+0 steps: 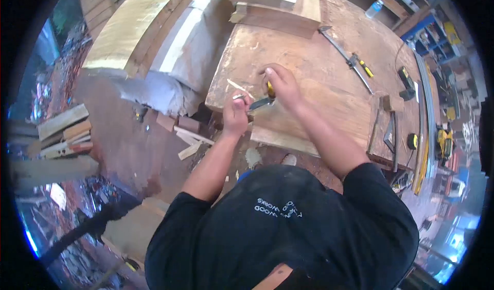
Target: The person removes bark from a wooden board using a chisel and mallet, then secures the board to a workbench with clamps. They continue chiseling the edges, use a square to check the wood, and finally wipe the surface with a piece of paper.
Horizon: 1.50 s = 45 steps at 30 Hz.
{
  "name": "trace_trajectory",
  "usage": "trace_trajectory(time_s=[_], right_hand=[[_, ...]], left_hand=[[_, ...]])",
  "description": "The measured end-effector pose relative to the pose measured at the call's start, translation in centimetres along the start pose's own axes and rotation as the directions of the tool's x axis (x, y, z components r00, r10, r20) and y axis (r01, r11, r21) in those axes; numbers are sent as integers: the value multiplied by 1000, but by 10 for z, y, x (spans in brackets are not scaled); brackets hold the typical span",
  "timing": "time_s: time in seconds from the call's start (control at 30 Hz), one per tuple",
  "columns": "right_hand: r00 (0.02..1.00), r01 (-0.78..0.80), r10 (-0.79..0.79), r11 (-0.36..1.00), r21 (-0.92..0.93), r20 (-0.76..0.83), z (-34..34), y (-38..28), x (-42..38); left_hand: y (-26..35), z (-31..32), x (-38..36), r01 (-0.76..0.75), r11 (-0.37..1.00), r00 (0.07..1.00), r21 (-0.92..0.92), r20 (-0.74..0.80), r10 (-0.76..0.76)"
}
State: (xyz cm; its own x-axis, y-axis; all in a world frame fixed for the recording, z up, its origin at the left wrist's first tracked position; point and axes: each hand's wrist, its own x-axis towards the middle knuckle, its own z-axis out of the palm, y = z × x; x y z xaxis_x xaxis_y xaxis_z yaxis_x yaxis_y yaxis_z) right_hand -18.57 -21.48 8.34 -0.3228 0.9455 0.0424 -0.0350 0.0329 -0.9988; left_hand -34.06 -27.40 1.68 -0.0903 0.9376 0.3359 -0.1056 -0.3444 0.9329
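Over the near left edge of the wooden workbench [288, 53], my left hand [236, 116] is closed round a thin pale wood strip [240, 88], whose end sticks out up and to the left. My right hand [282, 84] grips a chisel-like tool with a yellow handle [270, 89]. Its dark blade [261, 103] points left and reaches my left hand. Whether the blade touches the strip cannot be made out. Just right of the blade lies a wide wooden board [314, 109] on the bench.
Thick wood blocks [275, 19] stand at the bench's far side. A bar clamp [350, 61], a plastic bottle [374, 9] and a tape measure [412, 141] lie to the right. A large curved slab [135, 27] is at upper left; offcuts [189, 140] lie below.
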Motion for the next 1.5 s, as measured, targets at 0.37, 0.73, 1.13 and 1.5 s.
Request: trace_trajectory(time_s=[0.37,0.73,1.13,1.5], right_hand=[[985,-67,71,997,-25,158,-10,-6,17],[912,-76,121,989,-129,391,-9,0,8],[663,-446,69,836,319,745,28,15,-37],[678,185,-112,982,-22,727,62,19,-84]], left_hand=[[-1,-3,2,26,999,1000,-44,1,-26],[12,8,-33,18,991,997,-134,-70,-28],[52,-35,-48,259,964,961,-67,-84,-264],[205,-43,25,38,994,988,-101,-148,-53]])
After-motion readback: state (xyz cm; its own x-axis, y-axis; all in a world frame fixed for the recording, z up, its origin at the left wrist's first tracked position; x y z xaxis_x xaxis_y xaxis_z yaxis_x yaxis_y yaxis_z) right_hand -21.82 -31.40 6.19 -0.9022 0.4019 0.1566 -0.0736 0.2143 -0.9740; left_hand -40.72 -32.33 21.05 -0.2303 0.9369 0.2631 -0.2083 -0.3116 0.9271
